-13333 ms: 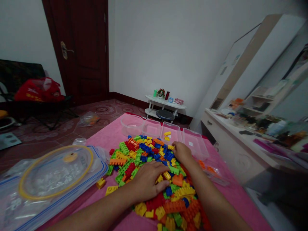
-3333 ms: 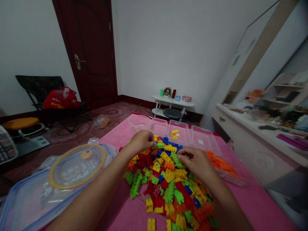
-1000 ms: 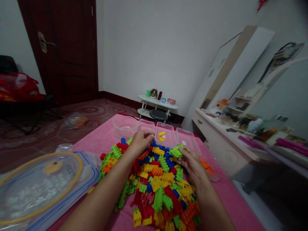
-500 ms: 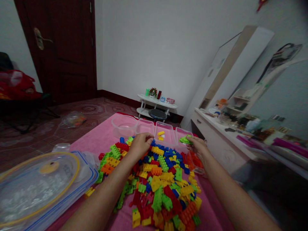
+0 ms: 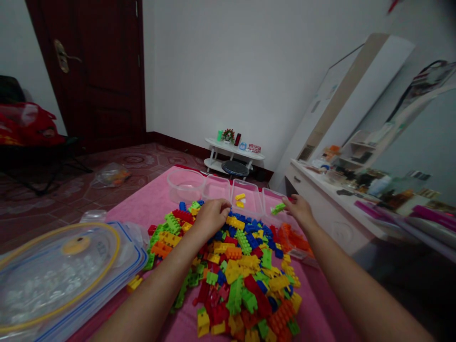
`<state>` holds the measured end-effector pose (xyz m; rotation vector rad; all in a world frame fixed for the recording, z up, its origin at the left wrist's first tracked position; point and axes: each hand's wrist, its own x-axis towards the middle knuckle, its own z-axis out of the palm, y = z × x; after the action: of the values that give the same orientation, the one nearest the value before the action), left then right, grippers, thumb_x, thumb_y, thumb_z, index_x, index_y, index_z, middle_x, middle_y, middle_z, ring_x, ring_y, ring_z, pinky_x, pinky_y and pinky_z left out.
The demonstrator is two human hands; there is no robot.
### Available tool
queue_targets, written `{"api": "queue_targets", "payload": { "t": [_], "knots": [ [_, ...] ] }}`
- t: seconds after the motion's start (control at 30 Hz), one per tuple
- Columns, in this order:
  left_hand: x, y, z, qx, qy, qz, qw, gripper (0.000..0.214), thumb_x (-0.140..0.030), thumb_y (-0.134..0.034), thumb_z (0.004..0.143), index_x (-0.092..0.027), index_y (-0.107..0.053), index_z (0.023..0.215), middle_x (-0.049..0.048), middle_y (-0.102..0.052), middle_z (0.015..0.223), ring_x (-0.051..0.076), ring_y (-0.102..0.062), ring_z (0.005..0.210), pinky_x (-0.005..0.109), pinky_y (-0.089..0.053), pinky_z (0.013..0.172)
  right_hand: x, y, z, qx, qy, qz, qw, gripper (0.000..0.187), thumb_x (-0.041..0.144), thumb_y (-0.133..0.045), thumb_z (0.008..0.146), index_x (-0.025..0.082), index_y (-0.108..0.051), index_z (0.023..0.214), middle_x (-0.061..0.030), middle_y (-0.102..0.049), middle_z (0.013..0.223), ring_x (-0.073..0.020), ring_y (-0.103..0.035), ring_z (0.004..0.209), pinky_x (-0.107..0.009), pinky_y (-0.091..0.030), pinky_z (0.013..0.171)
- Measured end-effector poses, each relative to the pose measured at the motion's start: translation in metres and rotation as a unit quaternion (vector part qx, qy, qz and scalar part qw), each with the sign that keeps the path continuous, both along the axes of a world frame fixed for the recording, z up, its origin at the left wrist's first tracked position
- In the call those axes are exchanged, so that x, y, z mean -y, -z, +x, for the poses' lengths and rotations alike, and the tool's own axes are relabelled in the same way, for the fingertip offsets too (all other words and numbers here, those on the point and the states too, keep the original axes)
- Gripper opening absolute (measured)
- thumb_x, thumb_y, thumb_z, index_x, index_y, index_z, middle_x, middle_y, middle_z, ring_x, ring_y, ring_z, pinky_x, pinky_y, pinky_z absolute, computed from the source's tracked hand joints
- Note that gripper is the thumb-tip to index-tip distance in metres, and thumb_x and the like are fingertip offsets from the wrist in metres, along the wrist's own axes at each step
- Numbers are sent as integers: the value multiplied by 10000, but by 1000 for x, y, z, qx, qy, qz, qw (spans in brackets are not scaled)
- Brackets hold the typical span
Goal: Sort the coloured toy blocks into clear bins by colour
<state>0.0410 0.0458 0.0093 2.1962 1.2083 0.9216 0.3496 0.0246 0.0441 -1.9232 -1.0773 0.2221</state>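
Note:
My left hand (image 5: 213, 218) hovers over the back of a mixed pile of toy building blocks (image 5: 242, 266), its fingers curled together; whatever they may hold is hidden. My right hand (image 5: 299, 210) is at the right rim of a clear plastic box (image 5: 270, 195), fingers apart and free of blocks. A green building block (image 5: 278, 209) lies inside that box. Beside it, another clear box (image 5: 256, 190) has yellow blocks (image 5: 240, 199) in it. Below my right hand stands a box of orange blocks (image 5: 294, 237).
A round clear tub (image 5: 185, 187) and another clear box (image 5: 217, 185) stand along the back of the pink cloth (image 5: 142, 194). At the left lies a large clear zip bag (image 5: 133, 256) with a yellow ring. A dresser (image 5: 320, 194) stands to the right.
My right hand has let go of the green blocks over the right box and moved slightly right, its fingers opening. My left hand stays nearly in place. The view has shifted slightly.

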Motion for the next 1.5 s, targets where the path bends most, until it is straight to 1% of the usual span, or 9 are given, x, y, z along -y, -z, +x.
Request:
{"api": "queue_targets", "payload": {
  "t": [0.1, 0.27, 0.4, 0.5, 0.67, 0.8, 1.03, 1.23, 1.5],
  "knots": [
    [4, 3, 3, -35, 20, 25, 999, 314, -235, -516, 829, -197, -686, 1090, 57, -699, 1095, 214, -617, 1035, 307, -452, 912, 8, 4, -23, 45, -44, 14, 998, 411, 319, -650, 679, 112, -650, 1035, -148, -677, 1045, -246, -650, 911, -339, -514, 762],
    [14, 8, 10, -130, 64, 84, 986, 390, -183, -518, 813, -228, -636, 1182, 70, -688, 1088, 241, -586, 1050, 338, -450, 910, 36, 18, -76, 52, -170, 17, 984, 301, 384, -607, 693, 135, -710, 827, -90, -713, 814, -224, -651, 772, -322, -499, 699],
    [18, 8, 12, -187, 77, 87, 976, 315, -168, -537, 791, -241, -683, 1060, 65, -700, 1003, 240, -596, 1004, 322, -458, 870, 60, 24, -93, 36, -171, 44, 984, 311, 387, -575, 727, 135, -707, 853, -94, -715, 826, -206, -643, 754, -295, -477, 678],
    [18, 5, 12, -199, 66, 73, 975, 283, -207, -543, 798, -245, -693, 1035, 72, -694, 1021, 236, -611, 998, 314, -460, 856, 76, 18, -88, 105, -178, -35, 978, 241, 364, -568, 736, 170, -704, 782, -65, -711, 800, -188, -630, 729, -267, -441, 641],
    [17, -5, 5, -200, 38, 44, 978, 342, -287, -556, 778, -260, -671, 1099, 69, -697, 1053, 249, -632, 982, 324, -476, 814, 98, 6, -84, 199, -192, -253, 927, 212, 410, -651, 691, 199, -664, 704, -6, -638, 591, -139, -555, 550, -230, -303, 506],
    [16, -12, -2, -221, 13, 22, 975, 323, -289, -562, 764, -257, -697, 1056, 61, -708, 1046, 250, -639, 987, 328, -477, 828, 104, 0, -98, 233, -194, -308, 902, 125, 244, -666, 639, 204, -649, 757, 8, -641, 653, -125, -542, 565, -224, -266, 511],
    [15, -6, 0, -220, 35, 17, 975, 223, -232, -571, 751, -241, -740, 896, 43, -729, 965, 226, -655, 929, 306, -479, 807, 95, 6, -136, 273, -154, -151, 937, 224, 259, -561, 751, 236, -664, 948, -15, -664, 787, -163, -592, 734, -239, -341, 612],
    [16, -3, 2, -214, 40, 3, 976, 206, -242, -630, 720, -242, -737, 897, 57, -719, 973, 245, -646, 941, 318, -480, 810, 90, 34, -158, 332, -185, -203, 902, 286, 330, -597, 764, 208, -661, 1015, -97, -666, 1010, -232, -619, 928, -271, -401, 726],
    [14, 1, 3, -209, 36, -18, 977, 215, -267, -669, 701, -265, -731, 907, 53, -713, 995, 248, -640, 975, 319, -473, 837, 81, 14, -128, 238, -181, -149, 943, 262, 350, -615, 714, 217, -669, 934, -48, -707, 884, -230, -644, 846, -274, -422, 699]
  ]
}}
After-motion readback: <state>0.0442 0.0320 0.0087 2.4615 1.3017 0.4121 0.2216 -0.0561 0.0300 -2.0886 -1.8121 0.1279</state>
